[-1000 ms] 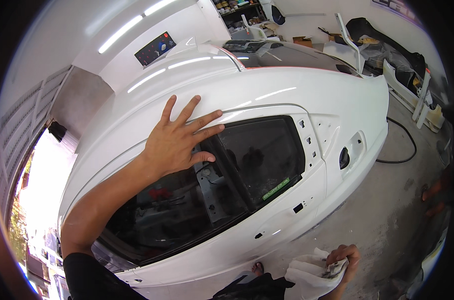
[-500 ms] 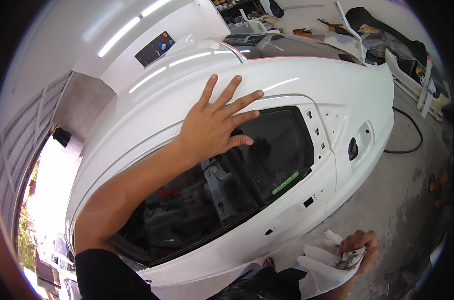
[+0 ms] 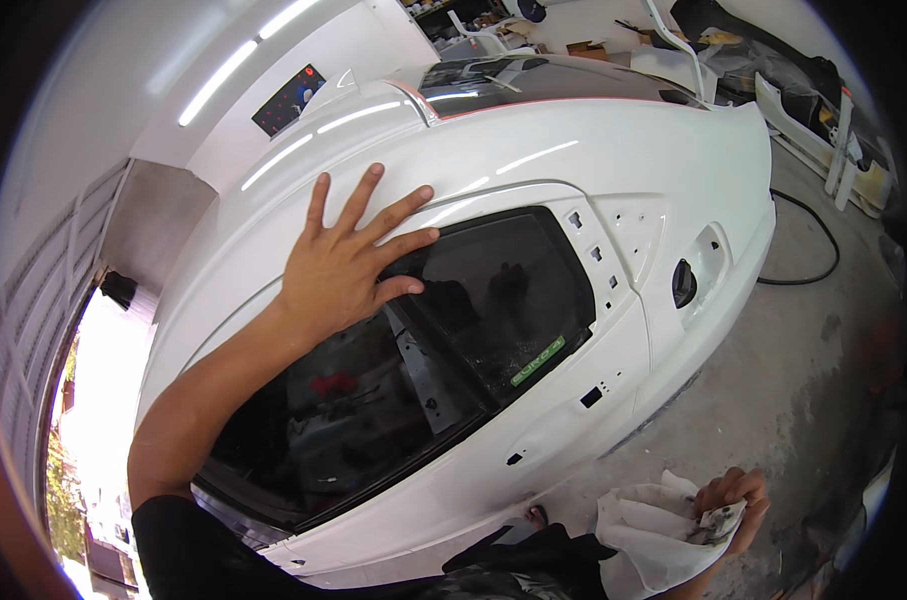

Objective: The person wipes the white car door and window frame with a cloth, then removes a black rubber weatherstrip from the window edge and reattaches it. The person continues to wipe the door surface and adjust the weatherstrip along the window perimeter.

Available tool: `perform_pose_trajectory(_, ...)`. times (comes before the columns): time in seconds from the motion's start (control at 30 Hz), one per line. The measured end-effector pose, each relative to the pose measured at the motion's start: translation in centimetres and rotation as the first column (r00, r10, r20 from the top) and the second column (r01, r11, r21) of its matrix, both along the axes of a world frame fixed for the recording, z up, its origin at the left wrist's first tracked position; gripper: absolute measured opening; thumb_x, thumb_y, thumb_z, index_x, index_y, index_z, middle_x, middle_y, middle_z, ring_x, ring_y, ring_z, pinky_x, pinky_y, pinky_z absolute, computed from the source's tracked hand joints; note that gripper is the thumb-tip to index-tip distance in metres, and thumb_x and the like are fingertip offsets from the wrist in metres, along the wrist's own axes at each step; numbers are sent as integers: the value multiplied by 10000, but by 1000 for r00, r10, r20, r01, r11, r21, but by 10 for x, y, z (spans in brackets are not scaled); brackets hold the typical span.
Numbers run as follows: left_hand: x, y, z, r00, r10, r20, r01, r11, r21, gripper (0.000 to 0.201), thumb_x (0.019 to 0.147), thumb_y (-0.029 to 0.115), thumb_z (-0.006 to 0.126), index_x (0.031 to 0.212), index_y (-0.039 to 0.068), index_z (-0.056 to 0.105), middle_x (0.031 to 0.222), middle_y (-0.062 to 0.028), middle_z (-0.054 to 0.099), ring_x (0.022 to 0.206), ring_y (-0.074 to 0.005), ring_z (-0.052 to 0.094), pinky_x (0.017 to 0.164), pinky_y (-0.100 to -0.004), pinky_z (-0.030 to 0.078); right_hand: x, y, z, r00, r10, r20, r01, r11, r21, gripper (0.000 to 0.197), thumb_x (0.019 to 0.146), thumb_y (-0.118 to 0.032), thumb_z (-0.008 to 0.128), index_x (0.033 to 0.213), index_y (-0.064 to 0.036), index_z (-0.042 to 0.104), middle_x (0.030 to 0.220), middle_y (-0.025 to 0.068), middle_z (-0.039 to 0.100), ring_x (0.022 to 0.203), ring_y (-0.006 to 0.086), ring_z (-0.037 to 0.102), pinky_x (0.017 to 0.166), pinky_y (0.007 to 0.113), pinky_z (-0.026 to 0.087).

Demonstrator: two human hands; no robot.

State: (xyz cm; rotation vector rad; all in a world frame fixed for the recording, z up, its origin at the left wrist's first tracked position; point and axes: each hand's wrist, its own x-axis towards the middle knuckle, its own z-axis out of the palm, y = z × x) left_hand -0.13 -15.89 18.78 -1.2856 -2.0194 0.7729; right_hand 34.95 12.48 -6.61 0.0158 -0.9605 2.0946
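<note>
My left hand (image 3: 345, 262) is stretched out with its fingers spread, over the roof edge of a white car (image 3: 503, 150), just above the dark side windows (image 3: 493, 290). Whether the palm presses on the paint or hovers is hard to tell. Down at the lower right, my right hand (image 3: 738, 500) is closed around a crumpled white cloth (image 3: 645, 530) with dark smudges. The cloth hangs away from the car body. A green sticker (image 3: 538, 362) marks the lower corner of the rear side glass.
Bare cut-outs (image 3: 591, 397) show in the door panel, and an open recess (image 3: 685, 283) lies in the rear quarter. A black hose (image 3: 823, 235) curves over the concrete floor. Loose car parts (image 3: 808, 130) lean at the far right. A bright doorway (image 3: 98, 400) opens at the left.
My left hand has slid left along the roof edge, fingers still spread. My view has shifted a little as well. The right hand keeps its hold on the cloth.
</note>
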Motion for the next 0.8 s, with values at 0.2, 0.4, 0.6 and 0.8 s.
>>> perform_pose_trajectory(0.2,4,102,-32,983,-177,55,166,972,167,555,895,629,579,1379,361,617,1622,63,355,1507,-312,266,1210,-671,112,-47,-24,35,986,147,-73,-148,989,-6,563,1018,-585,499,884,-38,478,661,53,445,453,95,364,417,281,336)
perform_pose_trajectory(0.4,26,86,25,976,-148,162,-59,536,842,338,876,280,796,670,25,714,559,-56,574,589,-156,570,564,-279,444,-68,-15,60,868,345,-358,-341,937,74,607,1005,-657,459,909,-59,505,657,49,464,446,118,379,446,296,373)
perform_pose_trajectory(0.6,-8,45,12,971,204,128,-231,940,252,1234,576,671,853,1595,290,269,1670,-81,227,1546,-341,171,1217,-632,52,-60,25,61,817,331,-472,-362,932,25,581,1034,-646,389,927,-87,510,639,28,438,393,118,330,378,305,305)
perform_pose_trajectory(0.8,-46,66,-1,986,-31,164,-23,947,320,1268,570,663,861,1611,292,240,1695,-57,197,1546,-352,186,1213,-646,84,-35,36,31,881,275,-386,-306,952,-21,575,1037,-626,405,910,-79,526,605,39,452,369,118,322,365,307,282)
